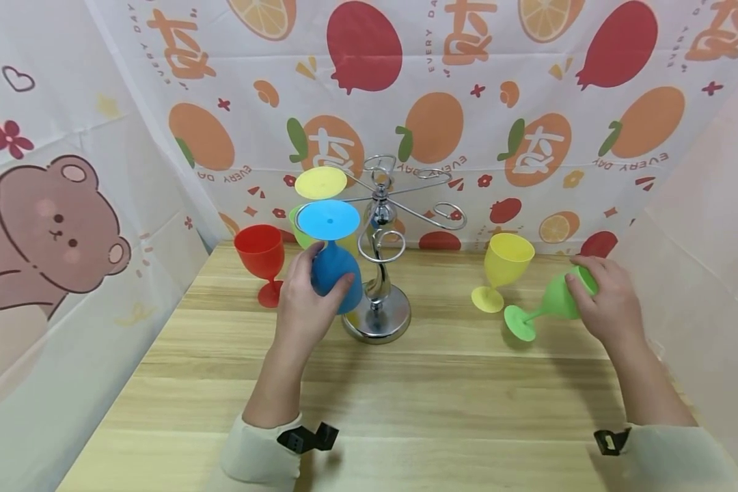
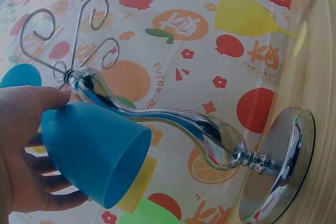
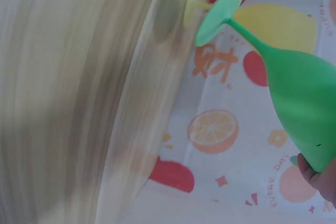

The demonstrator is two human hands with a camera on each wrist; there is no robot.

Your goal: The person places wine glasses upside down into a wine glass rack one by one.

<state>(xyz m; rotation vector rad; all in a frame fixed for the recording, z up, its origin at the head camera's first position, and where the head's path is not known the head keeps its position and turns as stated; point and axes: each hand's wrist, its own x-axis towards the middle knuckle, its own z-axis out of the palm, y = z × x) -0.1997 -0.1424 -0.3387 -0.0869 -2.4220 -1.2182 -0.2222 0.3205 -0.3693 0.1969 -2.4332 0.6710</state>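
Observation:
My left hand (image 1: pixel 304 290) grips the bowl of a blue goblet (image 1: pixel 337 266), held upside down with its round foot uppermost at the left of a chrome rack (image 1: pixel 378 287). In the left wrist view the blue goblet's (image 2: pixel 97 150) mouth points down and toward the rack's base. Over at the right, my right hand (image 1: pixel 611 301) holds a green goblet (image 1: pixel 559 297) by its bowl, tilted with the foot toward the left. The right wrist view shows that green goblet's (image 3: pixel 302 93) stem and foot; most of the hand is outside it.
A red goblet (image 1: pixel 261 253) stands at the left, a yellow goblet (image 1: pixel 509 260) at the right. Behind the blue goblet, an upside-down yellow goblet's foot (image 1: pixel 320 182) shows, with another green goblet (image 1: pixel 301 236) partly hidden. Wire loops (image 1: pixel 449 215) spread from the rack's top. A fruit-patterned cloth backs the table.

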